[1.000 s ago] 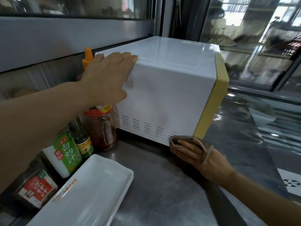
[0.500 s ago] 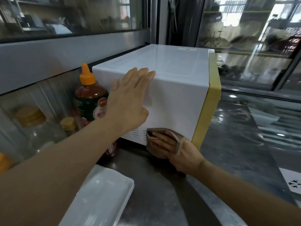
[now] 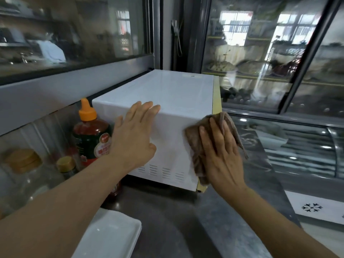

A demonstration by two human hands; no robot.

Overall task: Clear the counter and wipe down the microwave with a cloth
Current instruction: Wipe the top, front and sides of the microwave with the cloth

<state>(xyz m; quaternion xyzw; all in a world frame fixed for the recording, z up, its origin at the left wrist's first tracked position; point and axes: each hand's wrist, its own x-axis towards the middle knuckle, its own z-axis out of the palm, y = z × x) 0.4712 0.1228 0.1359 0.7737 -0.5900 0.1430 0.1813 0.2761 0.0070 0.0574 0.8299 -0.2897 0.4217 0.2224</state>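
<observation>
A white microwave (image 3: pixel 167 94) with a yellow front trim stands on the dark counter (image 3: pixel 178 220), its side panel facing me. My left hand (image 3: pixel 134 138) lies flat and open against the upper left of that side panel, fingertips at the top edge. My right hand (image 3: pixel 221 155) presses a brown cloth (image 3: pixel 195 146) flat against the panel's right part, near the yellow trim. The cloth reaches from the top edge down almost to the bottom corner.
A sauce bottle (image 3: pixel 91 135) with an orange cap and smaller jars (image 3: pixel 65 164) stand left of the microwave against the wall. A white rectangular tray (image 3: pixel 111 237) lies at the counter's near left. A glass display case (image 3: pixel 279 53) rises behind and to the right.
My right hand has moved the cloth from the panel's bottom edge up to its upper right corner. My left hand slid right along the top edge; the view shifted.
</observation>
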